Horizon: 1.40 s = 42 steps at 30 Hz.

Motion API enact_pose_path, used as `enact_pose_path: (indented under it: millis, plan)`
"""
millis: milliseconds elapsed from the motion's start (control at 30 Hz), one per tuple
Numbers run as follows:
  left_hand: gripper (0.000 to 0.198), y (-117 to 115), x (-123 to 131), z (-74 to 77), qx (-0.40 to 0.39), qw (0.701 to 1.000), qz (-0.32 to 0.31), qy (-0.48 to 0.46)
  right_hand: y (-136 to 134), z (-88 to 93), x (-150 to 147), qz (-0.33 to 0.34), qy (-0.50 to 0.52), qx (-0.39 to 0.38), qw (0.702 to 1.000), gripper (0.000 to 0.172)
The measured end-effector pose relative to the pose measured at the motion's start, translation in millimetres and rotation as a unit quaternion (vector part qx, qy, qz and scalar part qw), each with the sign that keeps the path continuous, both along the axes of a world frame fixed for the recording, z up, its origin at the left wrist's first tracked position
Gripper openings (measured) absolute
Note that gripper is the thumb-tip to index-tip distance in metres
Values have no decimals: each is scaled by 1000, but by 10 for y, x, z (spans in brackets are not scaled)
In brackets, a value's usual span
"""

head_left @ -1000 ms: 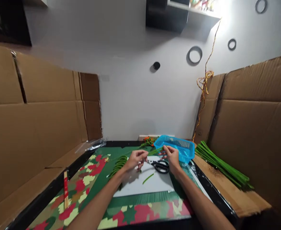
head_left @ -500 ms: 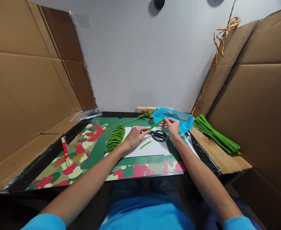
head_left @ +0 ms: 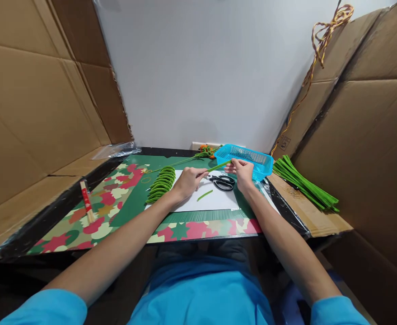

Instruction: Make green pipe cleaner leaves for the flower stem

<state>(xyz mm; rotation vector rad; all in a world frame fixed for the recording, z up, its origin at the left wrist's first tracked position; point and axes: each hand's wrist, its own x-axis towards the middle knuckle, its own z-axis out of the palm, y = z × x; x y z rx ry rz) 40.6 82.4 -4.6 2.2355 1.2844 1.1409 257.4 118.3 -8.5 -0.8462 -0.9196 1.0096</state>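
A green pipe cleaner [head_left: 219,166] is stretched between my two hands above the white paper [head_left: 218,201]. My left hand [head_left: 189,181] pinches its left end, and my right hand [head_left: 241,172] pinches the other end with closed fingers. Just below it lie black-handled scissors [head_left: 222,182], partly behind my left fingers. A short cut piece of green pipe cleaner [head_left: 205,195] rests on the paper. Left of my left hand, several bent green pipe cleaners [head_left: 162,184] are lined up in a row.
A blue plastic basket [head_left: 266,167] stands behind my right hand. Long green pipe cleaners [head_left: 306,184] lie in a bundle on cardboard at the right. Red-wrapped chopsticks [head_left: 87,201] lie at the left. Orange and green pieces [head_left: 207,150] sit by the wall, and cardboard panels [head_left: 364,122] flank the table.
My head view has tilted slightly, shifting the scene. Both hands keep hold of the pipe cleaner, which now lies a little flatter, and the left hand's fingers have turned slightly.
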Motion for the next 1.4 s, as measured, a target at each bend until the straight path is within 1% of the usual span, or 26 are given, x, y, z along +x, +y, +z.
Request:
enact_pose_path:
  millis: [133,267,500,600,800,933,1100,1233,1300,1400]
  plan:
    - [25,-43,10,-2,46,999,12,18,-1,-22,-10,-2,8,-14,1000,25]
    - [25,-72,38,6,52,997,48,11,-5,-21,-6,-4,9,-15,1000,27]
    - [31,-85,54,24,70,993,84,50,-26,-26,-1,13,1,-6,1000,24]
    - [30,-79,55,14,74,992,91,37,-24,-21,18,26,0,-4,1000,24]
    - [24,-36,79,-11,47,996,54,-47,-26,27,91,66,3,-4,998,28]
    - [27,-13,93,-28,4,993,26,-114,-41,46,117,108,2,-6,994,28]
    - [31,-40,117,-53,-10,993,0,-121,-68,51,96,151,-5,-6,988,35]
    - [35,-71,157,-68,-59,984,-29,-167,-93,64,70,165,-8,2,986,42]
    - [36,-86,175,-66,-76,979,-32,-187,-101,70,63,168,-15,12,986,44]
    - [33,-101,195,-52,-76,976,-16,-206,-106,73,61,167,-27,25,985,48]
